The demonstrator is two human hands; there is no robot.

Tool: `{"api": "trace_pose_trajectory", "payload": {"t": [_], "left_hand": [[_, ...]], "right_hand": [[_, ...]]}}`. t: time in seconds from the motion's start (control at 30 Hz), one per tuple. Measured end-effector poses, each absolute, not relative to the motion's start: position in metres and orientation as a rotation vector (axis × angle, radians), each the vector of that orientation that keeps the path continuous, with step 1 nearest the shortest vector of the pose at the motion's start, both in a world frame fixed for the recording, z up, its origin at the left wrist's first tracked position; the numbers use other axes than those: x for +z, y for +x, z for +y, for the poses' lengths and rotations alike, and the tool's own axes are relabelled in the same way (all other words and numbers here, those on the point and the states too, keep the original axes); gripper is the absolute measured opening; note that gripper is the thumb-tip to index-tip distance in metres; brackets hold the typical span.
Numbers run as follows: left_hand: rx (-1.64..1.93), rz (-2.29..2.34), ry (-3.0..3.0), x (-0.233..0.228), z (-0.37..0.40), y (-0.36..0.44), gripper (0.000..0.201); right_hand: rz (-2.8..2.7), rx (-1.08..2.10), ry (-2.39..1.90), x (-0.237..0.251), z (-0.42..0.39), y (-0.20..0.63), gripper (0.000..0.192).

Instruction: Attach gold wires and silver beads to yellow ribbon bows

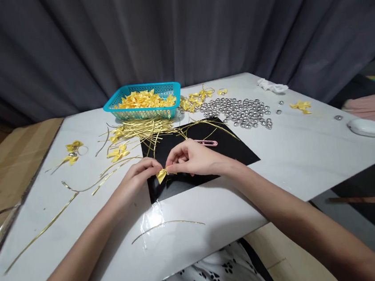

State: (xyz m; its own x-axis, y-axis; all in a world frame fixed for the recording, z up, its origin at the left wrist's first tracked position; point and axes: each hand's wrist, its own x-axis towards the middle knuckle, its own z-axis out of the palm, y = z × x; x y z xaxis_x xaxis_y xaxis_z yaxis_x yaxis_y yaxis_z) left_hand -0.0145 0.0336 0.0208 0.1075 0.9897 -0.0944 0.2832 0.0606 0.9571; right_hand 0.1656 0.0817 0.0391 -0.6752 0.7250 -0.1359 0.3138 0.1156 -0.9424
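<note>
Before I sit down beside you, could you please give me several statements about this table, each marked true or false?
1. The left hand and the right hand pinch a yellow bow above the black sheet. True.
2. The turquoise basket is filled with silver pieces. False: it holds yellow bows.
3. Silver pieces lie spread on the white table. True.
4. The pink tool lies on the brown cardboard. False: it lies on the black sheet, partly hidden by the right hand.
5. A single gold strip lies near the table's front edge. True.
</note>
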Motion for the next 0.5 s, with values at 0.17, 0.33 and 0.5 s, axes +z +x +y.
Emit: {"api": "trace_pose_trajectory", "payload": {"t": [0.17, 0.33, 0.5], "left_hand": [[0.896, 1.375, 1.494, 0.0301, 0.0326, -0.0111, 0.015], [0.919, 1.377, 1.500, 0.0315, 0.0332, -0.0107, 0.014], [0.829, 1.428, 1.595, 0.0310, 0.0345, -0.0143, 0.020]], "right_hand": [[-2.026, 1.592, -1.037, 0.0363, 0.0822, 0.1662, 0.013], [-2.036, 1.570, -1.053, 0.0342, 0.0831, 0.1668, 0.016], [-2.035, 1.538, -1.071, 0.0351, 0.0830, 0.1656, 0.013]]}}
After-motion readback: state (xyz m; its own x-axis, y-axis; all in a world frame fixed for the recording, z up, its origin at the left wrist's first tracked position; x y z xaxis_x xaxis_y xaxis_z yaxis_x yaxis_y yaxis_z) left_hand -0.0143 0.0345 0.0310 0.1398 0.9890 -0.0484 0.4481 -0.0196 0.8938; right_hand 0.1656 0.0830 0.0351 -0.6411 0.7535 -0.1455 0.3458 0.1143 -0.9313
